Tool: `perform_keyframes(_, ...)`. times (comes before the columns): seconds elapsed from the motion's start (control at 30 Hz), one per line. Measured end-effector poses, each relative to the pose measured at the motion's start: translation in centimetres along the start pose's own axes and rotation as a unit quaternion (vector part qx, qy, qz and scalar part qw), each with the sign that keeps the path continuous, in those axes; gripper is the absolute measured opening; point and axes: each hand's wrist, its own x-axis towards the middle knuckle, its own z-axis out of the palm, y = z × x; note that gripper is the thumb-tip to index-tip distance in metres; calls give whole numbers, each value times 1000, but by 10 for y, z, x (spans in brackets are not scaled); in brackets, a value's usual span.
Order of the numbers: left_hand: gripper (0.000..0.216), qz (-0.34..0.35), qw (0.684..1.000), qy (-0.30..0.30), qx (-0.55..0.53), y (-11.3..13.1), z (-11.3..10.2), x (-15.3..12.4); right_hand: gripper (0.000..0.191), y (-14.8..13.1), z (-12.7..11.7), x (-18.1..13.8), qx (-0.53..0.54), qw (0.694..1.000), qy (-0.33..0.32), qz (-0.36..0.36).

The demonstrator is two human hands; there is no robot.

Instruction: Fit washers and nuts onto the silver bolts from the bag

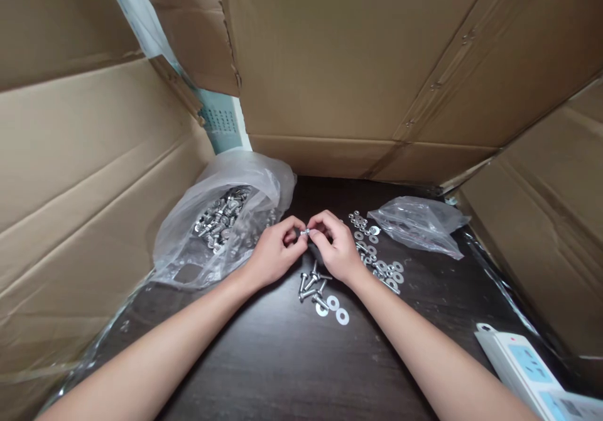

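Grip of left hand point(277, 250) and right hand point(336, 245) pinched on fastener point(305, 232); printed teal sheet point(221, 120) illegible.

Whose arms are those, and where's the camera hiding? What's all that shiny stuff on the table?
There's no robot here, just a person's bare left hand and right hand. The camera sits on the person's head, looking forward and down. The fingers of both hands meet on a small metal piece, too tiny to see well. On the dark table below lie bolts and flat rings called washers. To the left, a plastic bag holds more bolts. To the right are more washers, small nuts, a clear bag and a white power strip. Cardboard stands behind.
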Motion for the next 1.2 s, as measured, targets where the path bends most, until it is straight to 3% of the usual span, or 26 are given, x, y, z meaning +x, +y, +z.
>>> perform_keyframes(1.2, 11, 16, 1000, -20, 5, -2, -1, -3, 8, 1, 1, 0, -27, 999, -27, -22)
